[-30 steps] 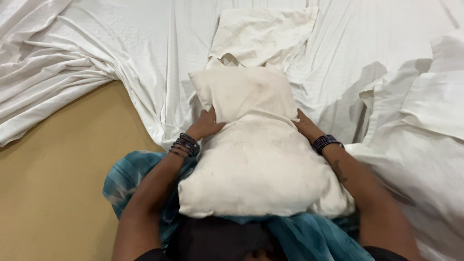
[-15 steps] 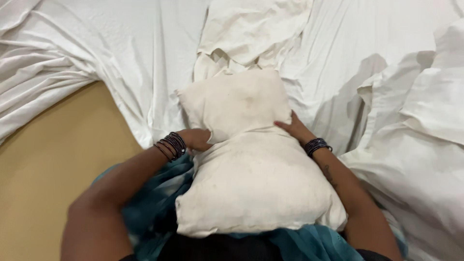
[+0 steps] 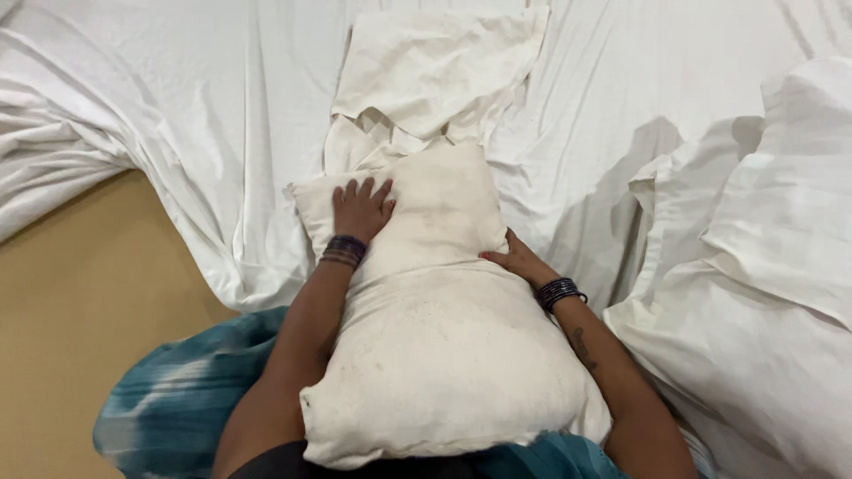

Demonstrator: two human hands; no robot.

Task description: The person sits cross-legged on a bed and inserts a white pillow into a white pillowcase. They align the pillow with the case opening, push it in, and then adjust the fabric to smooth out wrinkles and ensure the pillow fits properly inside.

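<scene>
1. Pillow [image 3: 444, 355]: an off-white, bare cushion, faintly soiled with small dark specks and greyish patches, plump at the near end and pinched narrower across its middle.
2. It lies on the person's lap, its near end over the teal patterned garment [image 3: 177, 399], its far end reaching onto the white bed sheet [image 3: 177, 106].
3. Its long axis runs near to far, leaning slightly left at the far end; the far end points at a crumpled white pillowcase [image 3: 435, 71] lying flat on the sheet, and just touches that case's loose near edge.
4. Left hand [image 3: 359, 208] lies palm down on the far left part of the pillow, fingers [image 3: 364, 188] spread and pointing away, pressing rather than gripping; dark bangles [image 3: 344, 250] ring the wrist.
5. Right hand [image 3: 519, 262] presses against the right side of the pillow at the pinched waist, fingers close together and flat on the fabric, closed on nothing; a dark bangle [image 3: 559, 291] sits on that wrist too.
6. On the right, a heap of white bedding [image 3: 772, 222] lies well apart from the pillow; on the near left a tan floor [image 3: 80, 310] shows.
7. Against half a second earlier, the left hand has moved from the pillow's left side up onto its top face, and the far end now lies flatter and nearer the pillowcase; the right hand stays at the waist.
</scene>
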